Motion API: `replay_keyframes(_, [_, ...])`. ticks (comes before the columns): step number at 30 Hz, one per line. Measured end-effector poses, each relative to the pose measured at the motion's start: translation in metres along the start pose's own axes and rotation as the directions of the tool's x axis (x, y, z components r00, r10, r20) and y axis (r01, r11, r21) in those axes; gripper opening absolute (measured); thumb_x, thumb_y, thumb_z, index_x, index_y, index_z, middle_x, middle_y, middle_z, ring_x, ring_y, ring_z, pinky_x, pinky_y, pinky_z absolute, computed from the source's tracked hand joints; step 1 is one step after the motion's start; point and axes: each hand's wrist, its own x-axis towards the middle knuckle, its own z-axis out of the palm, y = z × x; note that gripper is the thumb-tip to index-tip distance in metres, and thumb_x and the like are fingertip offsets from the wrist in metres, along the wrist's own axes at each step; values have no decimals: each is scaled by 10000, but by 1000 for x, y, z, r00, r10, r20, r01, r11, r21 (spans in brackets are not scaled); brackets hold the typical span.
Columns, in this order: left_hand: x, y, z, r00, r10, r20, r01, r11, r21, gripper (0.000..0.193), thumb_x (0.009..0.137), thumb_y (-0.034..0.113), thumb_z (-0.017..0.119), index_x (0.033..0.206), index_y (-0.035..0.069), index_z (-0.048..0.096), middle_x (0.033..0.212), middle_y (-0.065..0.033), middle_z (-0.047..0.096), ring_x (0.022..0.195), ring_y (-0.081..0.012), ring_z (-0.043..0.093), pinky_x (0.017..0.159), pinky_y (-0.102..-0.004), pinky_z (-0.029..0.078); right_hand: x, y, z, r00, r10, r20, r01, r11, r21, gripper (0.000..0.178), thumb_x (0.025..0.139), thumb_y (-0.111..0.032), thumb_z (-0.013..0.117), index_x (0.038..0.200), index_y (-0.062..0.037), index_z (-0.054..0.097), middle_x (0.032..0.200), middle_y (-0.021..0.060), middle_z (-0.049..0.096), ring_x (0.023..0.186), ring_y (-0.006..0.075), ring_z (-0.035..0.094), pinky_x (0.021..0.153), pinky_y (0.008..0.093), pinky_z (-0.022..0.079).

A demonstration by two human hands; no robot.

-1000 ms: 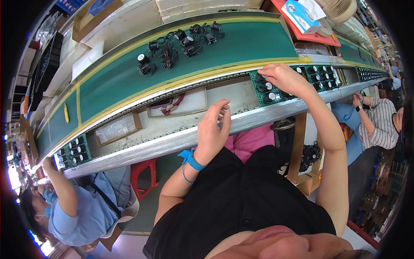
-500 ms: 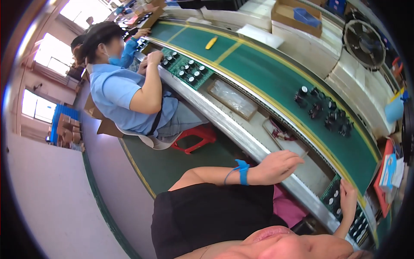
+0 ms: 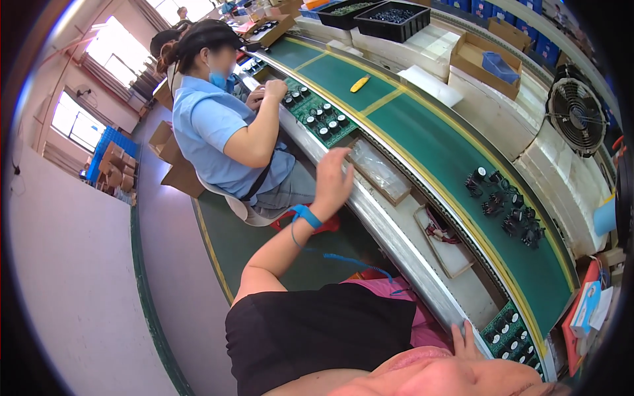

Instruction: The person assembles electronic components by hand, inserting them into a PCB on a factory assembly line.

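The circuit board (image 3: 509, 336), judged stiff but fragile, is best edge-held; left hand (image 3: 332, 185) and right hand (image 3: 466, 343) are seen with fingers apart.

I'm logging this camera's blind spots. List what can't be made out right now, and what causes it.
Head view:
Right hand: partly hidden behind the wearer's own face; whether it holds anything can't be told.
Circuit board beside it: lower end hidden by the same face.
Small parts in the black tray, at top: too small to identify.
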Motion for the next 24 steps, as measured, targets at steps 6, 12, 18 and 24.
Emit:
replay_keyframes(6, [13, -93, -6, 979, -149, -142, 174, 968, 181, 441, 813, 73, 603, 1228, -1, 473, 1158, -228, 540, 1118, -384, 498, 977, -448, 381, 31, -32, -11, 696, 715, 68, -706, 663, 250, 782, 792, -376, 704, 1445, -186, 318, 1431, 208, 368, 732, 374, 658, 546, 442, 524])
replay_keyframes(12, [37, -122, -1, 929, -347, -127, 359, 928, 95, 455, 840, 120, 581, 1229, -59, 429, 1120, -274, 536, 1114, -412, 487, 968, -451, 383, 42, -35, -21, 580, 812, 69, -805, 559, 197, 758, 826, -368, 671, 1448, -154, 295, 1330, 179, 465, 748, 370, 655, 573, 438, 523])
replay_keyframes(18, [53, -186, 20, 874, -309, -375, 377, 918, 122, 626, 946, 395, 492, 1256, -145, 427, 1252, -342, 498, 1191, -441, 474, 1028, -443, 347, 40, -23, -11, 483, 849, 213, -875, 468, 119, 723, 880, -450, 580, 1458, -157, 259, 1280, 164, 508, 787, 373, 655, 611, 458, 527])
replay_keyframes(24, [72, -216, 35, 909, -311, -277, 384, 884, 266, 686, 937, 489, 472, 1185, -150, 512, 1185, -339, 544, 1125, -439, 530, 999, -449, 381, 40, -32, -25, 432, 887, 164, -897, 404, 178, 684, 910, -471, 522, 1461, -176, 244, 1289, 153, 534, 838, 401, 646, 682, 487, 526])
